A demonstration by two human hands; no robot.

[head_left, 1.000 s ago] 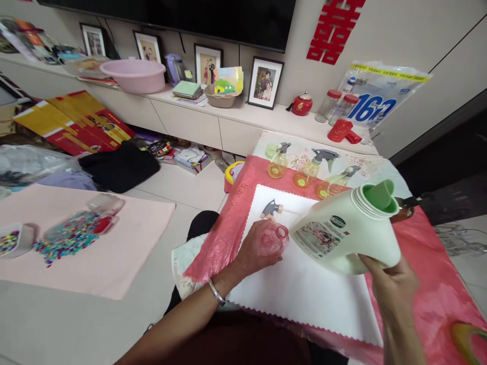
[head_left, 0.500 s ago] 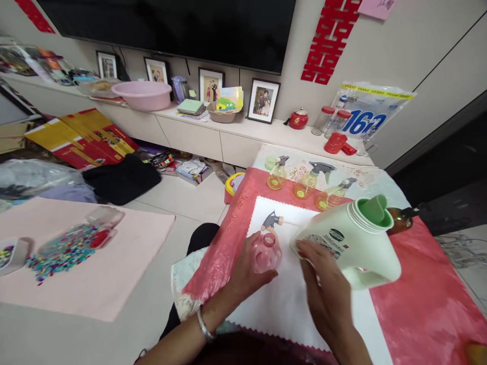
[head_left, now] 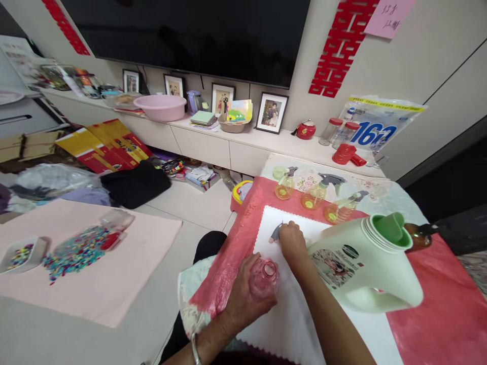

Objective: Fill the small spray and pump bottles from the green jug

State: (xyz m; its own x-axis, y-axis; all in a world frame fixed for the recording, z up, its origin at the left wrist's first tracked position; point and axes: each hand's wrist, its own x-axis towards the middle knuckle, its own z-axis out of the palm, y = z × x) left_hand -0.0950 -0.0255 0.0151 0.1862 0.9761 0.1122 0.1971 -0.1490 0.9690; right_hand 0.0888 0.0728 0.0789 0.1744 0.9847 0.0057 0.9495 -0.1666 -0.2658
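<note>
My left hand [head_left: 240, 291] is wrapped round a small clear pink bottle [head_left: 262, 285], whose round mouth faces up uncapped. Beyond it, my right hand [head_left: 292, 242] is closed on a dark grey trigger spray head [head_left: 276, 232] lying on the white scallop-edged mat [head_left: 281, 324]; the fingers cover part of it. Right of my forearm stands a large pale green jug [head_left: 365, 263], with a green cup-like piece [head_left: 391, 227] in its open neck.
Along the table's far side stand yellowish spray bottles [head_left: 313, 198]. A brown bottle [head_left: 420, 235] is partly behind the jug. Red sheeting [head_left: 449, 299] covers the table. To the left, colourful beads [head_left: 78, 253] lie on a pink mat [head_left: 114, 284].
My right hand has left the jug's side and reached forward and left to the spray head. The left hand still holds the pink bottle. The camera view has shifted slightly.
</note>
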